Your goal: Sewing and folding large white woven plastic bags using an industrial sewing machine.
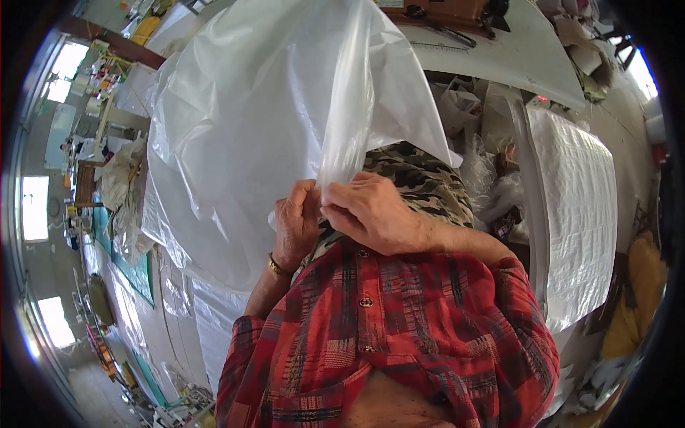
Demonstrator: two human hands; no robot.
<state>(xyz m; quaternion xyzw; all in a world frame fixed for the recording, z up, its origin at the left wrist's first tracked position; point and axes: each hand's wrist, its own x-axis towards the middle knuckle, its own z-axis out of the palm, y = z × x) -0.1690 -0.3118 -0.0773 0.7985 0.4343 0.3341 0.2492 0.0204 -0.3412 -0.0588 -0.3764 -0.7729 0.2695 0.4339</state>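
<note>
A large sheet of whitish translucent plastic film (242,128) spreads from my lap up over the table ahead. Both my hands are closed on its near edge, close together in front of my waist. My left hand (296,217) pinches the film from the left, with a gold watch band at its wrist. From the right, my right hand (374,212) grips it with curled fingers. Between them the film is gathered into a narrow folded strip (347,107) that runs away from me. The fingertips partly hide the gripped edge.
Ahead right is a white tabletop (514,60) with a dark-handled tool (457,36) and a brown wooden machine base (439,16). A stack of white plastic sheets (574,207) hangs at my right. Crumpled clear film (489,178) lies beside it. Cluttered shelves and windows line the left.
</note>
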